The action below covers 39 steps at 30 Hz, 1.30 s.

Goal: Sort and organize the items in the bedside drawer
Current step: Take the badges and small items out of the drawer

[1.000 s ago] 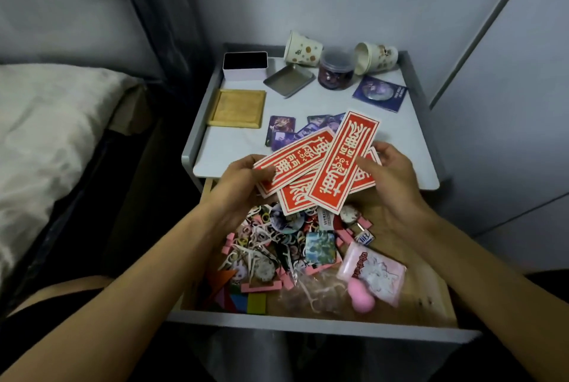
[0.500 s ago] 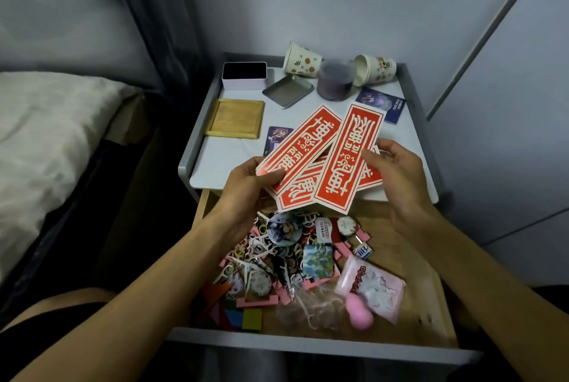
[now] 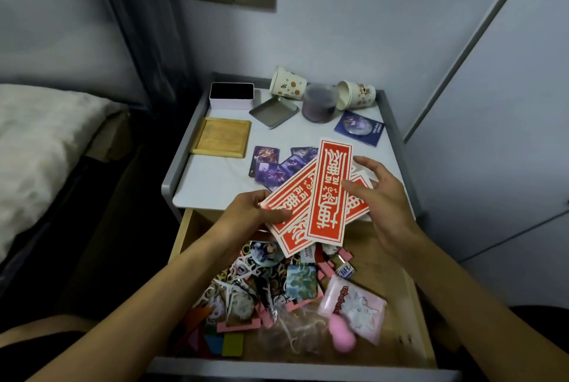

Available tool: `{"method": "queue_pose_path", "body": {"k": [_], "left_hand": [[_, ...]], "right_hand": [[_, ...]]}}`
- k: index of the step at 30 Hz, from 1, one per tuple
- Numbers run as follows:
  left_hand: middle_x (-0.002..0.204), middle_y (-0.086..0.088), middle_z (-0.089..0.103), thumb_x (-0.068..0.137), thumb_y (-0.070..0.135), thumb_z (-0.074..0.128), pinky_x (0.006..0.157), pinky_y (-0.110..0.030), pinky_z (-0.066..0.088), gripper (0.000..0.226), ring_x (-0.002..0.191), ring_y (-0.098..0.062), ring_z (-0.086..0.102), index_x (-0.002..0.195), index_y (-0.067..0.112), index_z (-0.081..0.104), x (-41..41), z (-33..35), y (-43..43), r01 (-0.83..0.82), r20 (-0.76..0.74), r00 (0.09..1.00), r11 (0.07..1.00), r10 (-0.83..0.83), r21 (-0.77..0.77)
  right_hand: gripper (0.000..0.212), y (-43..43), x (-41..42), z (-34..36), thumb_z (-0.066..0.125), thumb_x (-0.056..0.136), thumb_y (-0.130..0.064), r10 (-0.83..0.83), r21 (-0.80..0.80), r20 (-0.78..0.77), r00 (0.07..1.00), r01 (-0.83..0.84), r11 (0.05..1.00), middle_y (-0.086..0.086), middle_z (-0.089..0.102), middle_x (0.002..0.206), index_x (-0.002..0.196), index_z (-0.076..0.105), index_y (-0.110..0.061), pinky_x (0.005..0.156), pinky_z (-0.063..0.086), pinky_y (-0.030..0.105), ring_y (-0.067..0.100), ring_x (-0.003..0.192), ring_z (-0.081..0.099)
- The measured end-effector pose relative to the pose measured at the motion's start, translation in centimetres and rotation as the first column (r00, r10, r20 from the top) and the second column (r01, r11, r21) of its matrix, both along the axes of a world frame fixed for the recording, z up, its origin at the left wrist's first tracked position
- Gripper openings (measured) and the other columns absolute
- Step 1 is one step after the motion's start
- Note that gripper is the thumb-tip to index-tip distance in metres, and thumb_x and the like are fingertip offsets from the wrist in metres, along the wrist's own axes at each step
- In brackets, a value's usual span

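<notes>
The cards [image 3: 328, 193] were red with white characters and white borders. The paper cup [image 3: 288, 83] was white with orange and brown dots. The table [image 3: 215, 184] top was white, its rim grey.

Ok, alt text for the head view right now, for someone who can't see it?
The left hand pinches a fan of red paper strips above an open, cluttered drawer, with the right hand open beside them. Behind, the bedside table top holds paper cups and cards.
</notes>
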State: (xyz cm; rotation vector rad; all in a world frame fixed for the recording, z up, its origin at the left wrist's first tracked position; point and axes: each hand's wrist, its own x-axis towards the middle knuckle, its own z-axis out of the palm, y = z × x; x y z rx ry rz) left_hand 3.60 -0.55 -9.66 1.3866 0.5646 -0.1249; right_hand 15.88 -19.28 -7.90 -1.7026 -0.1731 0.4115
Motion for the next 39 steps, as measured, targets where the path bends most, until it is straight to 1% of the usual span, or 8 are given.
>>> {"method": "queue_pose_path", "body": {"k": [6, 9, 11, 16, 20, 29, 35, 39], "left_hand": [[0.095, -0.002, 0.075, 0.096, 0.028, 0.061, 0.072, -0.031, 0.059, 0.017, 0.084, -0.019, 0.072, 0.104, 0.015, 0.066, 0.9, 0.1, -0.5, -0.003, 0.091, 0.996, 0.956, -0.024, 0.293], [0.107, 0.006, 0.067, 0.095, 0.034, 0.061, 0.079, -0.032, 0.054, 0.021, 0.094, -0.01, 0.063, 0.114, 0.023, 0.062, 1.6, -1.3, -0.1, -0.104, 0.196, 0.977, 0.61, -0.085, 0.785], [0.126, 0.001, 0.06, 0.096, 0.039, 0.058, 0.091, -0.033, 0.048, 0.039, 0.113, -0.016, 0.054, 0.131, 0.023, 0.054, 2.0, -2.3, 0.3, -0.098, 0.188, 0.963, 0.399, -0.192, 0.912], [0.165, -0.009, 0.006, 0.092, 0.07, 0.02, 0.121, -0.045, 0.011, 0.072, 0.151, -0.032, 0.001, 0.156, 0.037, 0.01, 3.1, -4.2, 0.9, 0.215, -0.153, 0.93, 0.16, -0.333, 0.963], [0.164, -0.015, -0.004, 0.075, 0.076, -0.013, 0.121, -0.05, 0.006, 0.091, 0.15, -0.036, -0.009, 0.156, 0.037, -0.001, 3.3, -4.7, 1.1, 0.356, -0.339, 0.873, -0.015, -0.352, 0.934], [0.163, -0.016, -0.012, 0.095, 0.067, 0.02, 0.121, -0.05, -0.002, 0.073, 0.149, -0.037, -0.017, 0.157, 0.034, -0.001, 3.1, -4.0, 1.6, 0.434, -0.397, 0.851, 0.035, -0.345, 0.9], [0.163, -0.016, -0.011, 0.097, 0.064, 0.024, 0.121, -0.05, 0.0, 0.071, 0.149, -0.036, -0.015, 0.157, 0.034, 0.001, 2.9, -3.9, 2.1, 0.43, -0.385, 0.851, 0.052, -0.357, 0.901], [0.163, -0.017, 0.005, 0.097, 0.061, 0.034, 0.121, -0.049, 0.007, 0.069, 0.15, -0.037, -0.001, 0.156, 0.031, 0.015, 2.8, -4.2, 2.1, 0.335, -0.276, 0.889, 0.107, -0.365, 0.936]], "right_hand": [[0.04, -1.3, 5.5, 2.5, 0.071, 0.085, -0.007, 0.078, -0.091, -0.145, 0.986, -0.092, 0.992, 0.01, 0.076, 0.096, 0.123, 0.06, -0.016, 0.082, 0.059, 0.043, 0.027, 0.086, 0.074], [0.047, -1.8, 11.1, 5.5, 0.069, 0.086, -0.004, 0.196, -0.255, -0.133, 0.972, -0.224, 0.941, 0.015, 0.074, 0.1, 0.131, 0.058, -0.014, 0.076, 0.061, 0.035, 0.027, 0.086, 0.073], [0.048, -1.8, 14.7, 7.1, 0.069, 0.087, -0.006, 0.301, -0.393, -0.134, 0.944, -0.33, 0.858, 0.015, 0.073, 0.104, 0.133, 0.057, -0.014, 0.067, 0.061, 0.028, 0.024, 0.085, 0.073], [0.054, 1.1, 20.3, 7.6, 0.075, 0.085, -0.027, 0.492, -0.838, 0.01, 0.871, -0.261, 0.479, 0.009, 0.066, 0.12, 0.135, 0.056, -0.027, 0.081, 0.052, 0.033, 0.021, 0.093, 0.067], [0.071, 3.1, 19.5, 3.3, 0.069, 0.08, -0.058, 0.588, -0.913, 0.322, 0.742, 0.08, 0.4, 0.013, 0.047, 0.143, 0.142, 0.048, -0.028, 0.097, 0.042, 0.041, 0.034, 0.125, 0.048], [0.067, 1.4, 11.6, -7.2, 0.024, 0.097, -0.062, 0.593, -0.918, 0.277, 0.756, 0.025, 0.397, 0.003, 0.0, 0.165, 0.155, 0.006, -0.034, 0.118, 0.005, 0.056, 0.034, 0.15, -0.004], [0.061, 0.8, 13.0, -6.3, 0.022, 0.1, -0.058, 0.622, -0.911, 0.306, 0.721, 0.032, 0.411, 0.002, -0.001, 0.165, 0.155, 0.009, -0.035, 0.121, 0.001, 0.051, 0.031, 0.151, -0.005], [0.044, 0.7, 8.3, -4.5, 0.041, 0.103, -0.034, 0.581, -0.729, 0.6, 0.55, 0.078, 0.68, 0.012, 0.041, 0.148, 0.143, 0.046, -0.016, 0.114, 0.032, 0.05, 0.029, 0.137, 0.037]]}}
